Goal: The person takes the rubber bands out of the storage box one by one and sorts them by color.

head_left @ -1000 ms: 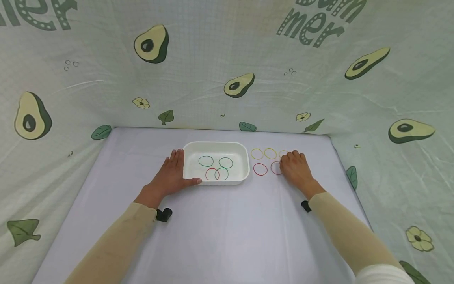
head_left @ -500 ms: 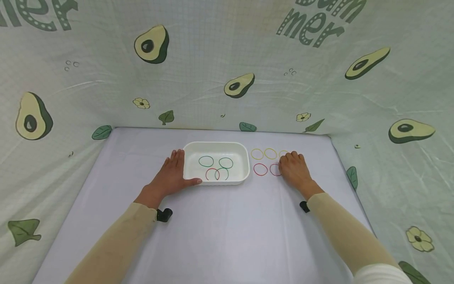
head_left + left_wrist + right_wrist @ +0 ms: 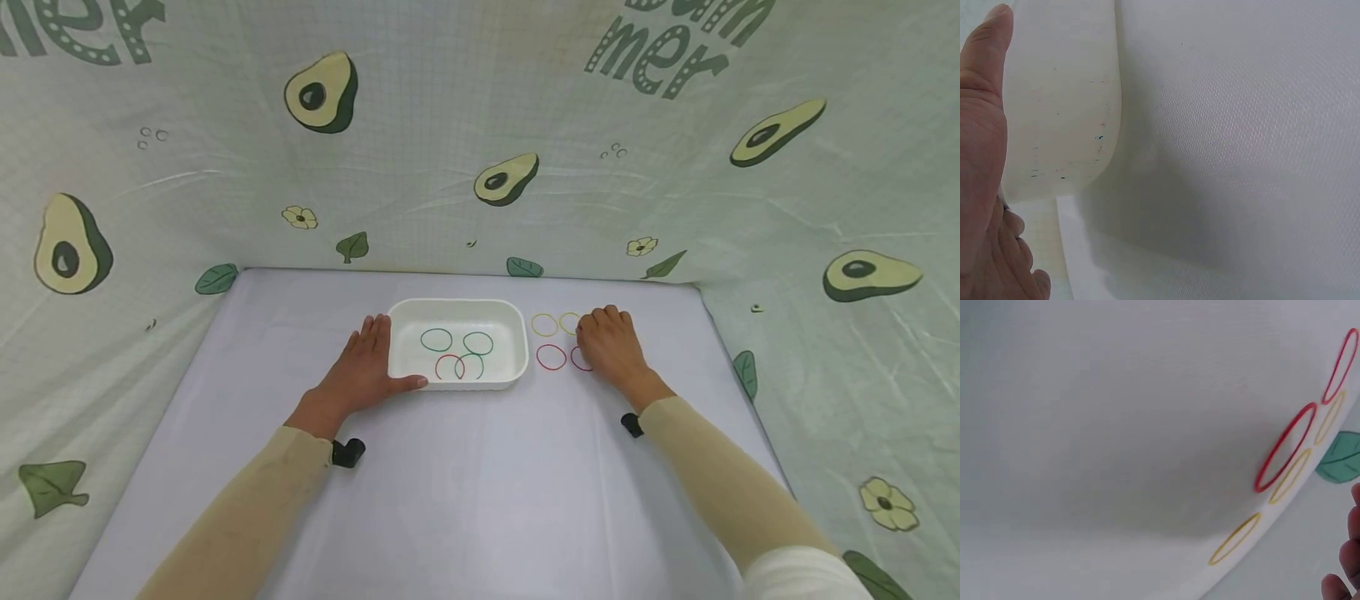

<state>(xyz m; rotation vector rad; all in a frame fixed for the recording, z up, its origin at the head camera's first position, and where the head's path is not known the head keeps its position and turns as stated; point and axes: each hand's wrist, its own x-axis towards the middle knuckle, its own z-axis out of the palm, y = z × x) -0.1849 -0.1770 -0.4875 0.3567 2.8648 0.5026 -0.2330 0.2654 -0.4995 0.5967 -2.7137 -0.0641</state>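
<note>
My left hand (image 3: 360, 367) lies along the left end of a white tray (image 3: 517, 333), fingers straight, thumb stretched over its front rim. Inside the tray are three green rings (image 3: 436, 330) and one red ring (image 3: 449, 357), thin like rubber bands. Right of it, two red rings (image 3: 551, 346) and three yellow rings (image 3: 544, 314) lie on the table. Over the right end of those rows is my right hand (image 3: 611, 346), hiding the third yellow ring in the head view. In the right wrist view its loosely bent fingers (image 3: 1350, 556) show nothing held, apart from the rings.
A white cloth (image 3: 480, 483) covers the table. Behind and at both sides hangs a pale curtain (image 3: 420, 167) printed with avocados and leaves. Dark wrist cameras (image 3: 348, 453) sit under both sleeves.
My right hand has shifted left and slightly away from me, covering the third yellow ring and part of the second. The left hand and tray stay put.
</note>
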